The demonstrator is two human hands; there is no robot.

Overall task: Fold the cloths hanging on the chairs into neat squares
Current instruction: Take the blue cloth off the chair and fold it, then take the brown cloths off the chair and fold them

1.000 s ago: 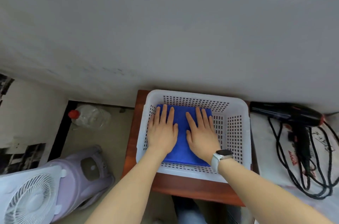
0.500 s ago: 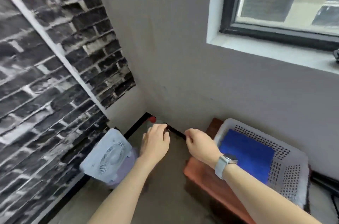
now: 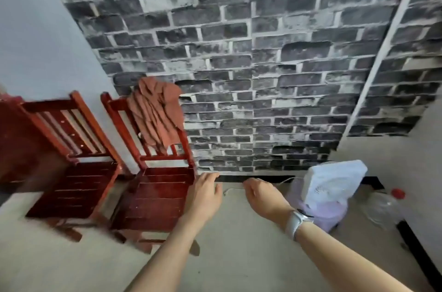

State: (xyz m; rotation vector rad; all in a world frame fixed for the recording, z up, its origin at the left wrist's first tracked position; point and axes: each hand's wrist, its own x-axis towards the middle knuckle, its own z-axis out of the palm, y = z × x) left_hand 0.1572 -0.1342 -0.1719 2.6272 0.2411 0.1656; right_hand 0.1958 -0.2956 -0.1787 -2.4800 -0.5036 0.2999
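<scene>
A rust-brown cloth hangs crumpled over the backrest of the right one of two red wooden chairs. The left chair has a bare backrest. My left hand is out in front of me, fingers loosely extended, just right of the right chair's seat and holding nothing. My right hand, with a watch on its wrist, hovers over the floor with fingers loosely curled and nothing in it. Both hands are well below the cloth and apart from it.
A dark brick-pattern wall stands behind the chairs. A white and lilac fan sits on the floor at the right, its cord running along the wall base. A clear plastic bottle with a red cap lies beside it. Dark red furniture stands at far left.
The view has swung left from the basket with the folded blue cloth, past the fan, to the two chairs. Both hands left the blue cloth and now hang free in front.
</scene>
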